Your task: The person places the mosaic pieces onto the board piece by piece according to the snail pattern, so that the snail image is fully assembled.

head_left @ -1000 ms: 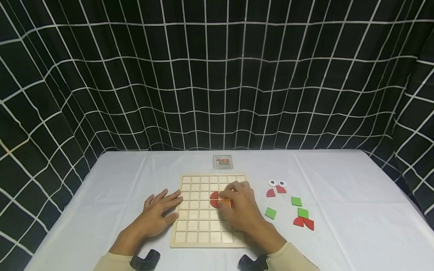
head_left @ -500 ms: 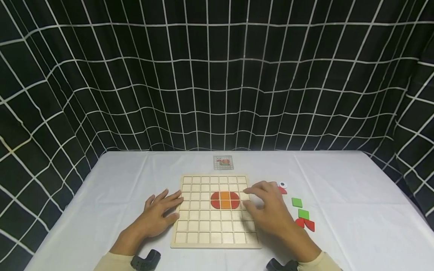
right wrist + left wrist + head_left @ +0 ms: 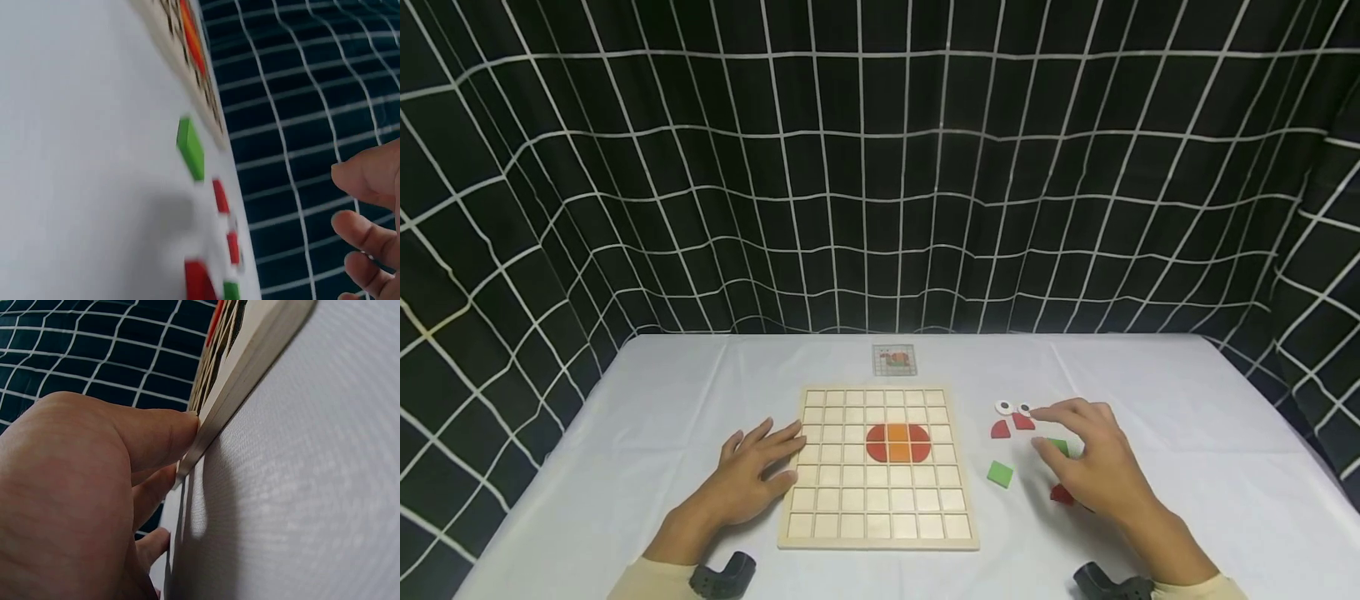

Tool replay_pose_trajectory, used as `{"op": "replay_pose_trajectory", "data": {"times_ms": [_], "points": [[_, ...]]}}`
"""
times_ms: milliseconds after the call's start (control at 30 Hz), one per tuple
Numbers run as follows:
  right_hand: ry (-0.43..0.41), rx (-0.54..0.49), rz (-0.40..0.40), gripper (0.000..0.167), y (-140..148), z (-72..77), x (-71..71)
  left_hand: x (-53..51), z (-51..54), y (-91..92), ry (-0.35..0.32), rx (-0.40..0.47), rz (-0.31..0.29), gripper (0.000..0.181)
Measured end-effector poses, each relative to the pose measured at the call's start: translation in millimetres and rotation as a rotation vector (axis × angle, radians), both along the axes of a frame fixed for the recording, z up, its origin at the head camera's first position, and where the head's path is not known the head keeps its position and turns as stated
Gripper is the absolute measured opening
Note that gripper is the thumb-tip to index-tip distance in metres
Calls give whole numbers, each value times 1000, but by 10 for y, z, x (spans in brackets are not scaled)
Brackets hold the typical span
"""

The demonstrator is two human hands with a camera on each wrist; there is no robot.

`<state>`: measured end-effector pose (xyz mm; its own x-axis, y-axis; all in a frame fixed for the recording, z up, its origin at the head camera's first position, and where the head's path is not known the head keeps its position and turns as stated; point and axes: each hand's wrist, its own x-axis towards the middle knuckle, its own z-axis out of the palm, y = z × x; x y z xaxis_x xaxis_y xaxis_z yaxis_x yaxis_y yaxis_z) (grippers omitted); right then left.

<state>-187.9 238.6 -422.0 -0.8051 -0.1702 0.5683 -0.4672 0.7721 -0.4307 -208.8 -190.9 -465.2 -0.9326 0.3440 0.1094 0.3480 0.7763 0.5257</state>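
Beneath spread right hand [image 3: 1097,462]: green tile [image 3: 1059,445], red piece [image 3: 1061,493] part-hidden; left hand [image 3: 747,477] spread, touching board [image 3: 853,501].

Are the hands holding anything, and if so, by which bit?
Nothing is held: the right hand is empty, and the left hand just touches the left edge of the wooden grid board.

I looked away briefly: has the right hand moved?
Yes, the right hand moved rightward, from over the wooden grid board to well past it.
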Motion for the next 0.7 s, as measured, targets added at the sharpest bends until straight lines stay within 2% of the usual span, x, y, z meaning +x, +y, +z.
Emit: {"op": "replay_pose_trajectory", "data": {"times_ms": [100, 333, 567, 700], "points": [[-49, 25, -11, 33, 125, -34, 38, -7, -6, 10, 0, -2, -3, 45], [-140, 80, 30, 37, 379, -159, 164, -14, 4, 17, 6, -9, 8, 45], [-363, 145, 1, 33, 441, -281, 189, 6, 16, 8, 7, -14, 4, 44], [-322, 201, -10, 25, 424, -343, 178, 13, 14, 3, 13, -19, 1, 44]]}}
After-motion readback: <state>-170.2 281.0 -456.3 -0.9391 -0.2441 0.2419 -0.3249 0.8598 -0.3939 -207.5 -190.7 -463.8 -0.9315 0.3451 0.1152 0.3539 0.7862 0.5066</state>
